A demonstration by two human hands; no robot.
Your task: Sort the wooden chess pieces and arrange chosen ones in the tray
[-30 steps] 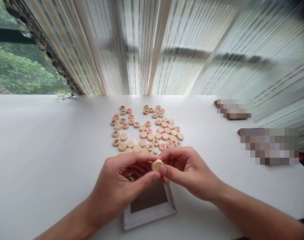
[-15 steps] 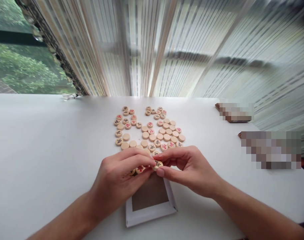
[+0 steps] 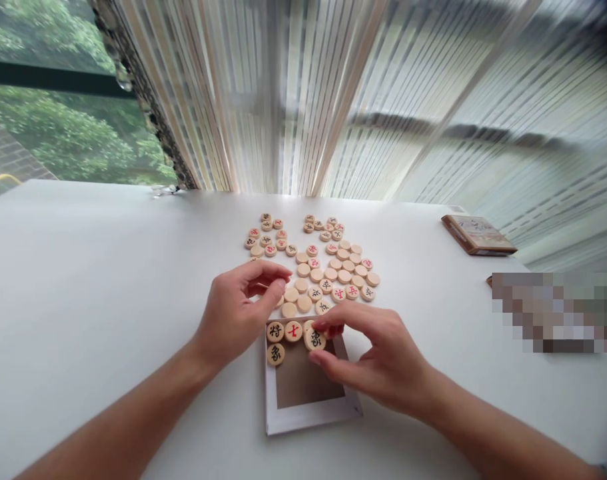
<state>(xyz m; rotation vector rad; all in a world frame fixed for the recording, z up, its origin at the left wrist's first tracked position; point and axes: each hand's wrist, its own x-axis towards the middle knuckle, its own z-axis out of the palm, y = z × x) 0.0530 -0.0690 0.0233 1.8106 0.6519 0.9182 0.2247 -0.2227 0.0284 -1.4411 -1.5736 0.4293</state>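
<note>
My right hand (image 3: 372,357) pinches a round wooden chess piece (image 3: 314,339) with a black character, holding it over the far edge of a shallow white box (image 3: 309,421) with a brown floor. Three pieces lie in that box: two in the far row (image 3: 284,331) and one (image 3: 276,354) under them at the left. My left hand (image 3: 238,310) reaches into the near edge of the spread of loose wooden pieces (image 3: 317,263), thumb and fingers closing on one piece that my fingers mostly hide.
The white table (image 3: 83,293) runs to a striped curtain (image 3: 333,100) and a window at the far left. A flat brown box (image 3: 478,235) lies at the far right, and a blurred-out object (image 3: 553,310) sits nearer on the right.
Both hands met over one piece above the box. My left hand has since moved forward to the loose pieces, uncovering the pieces in the box. My right hand has lowered its piece to the box.
</note>
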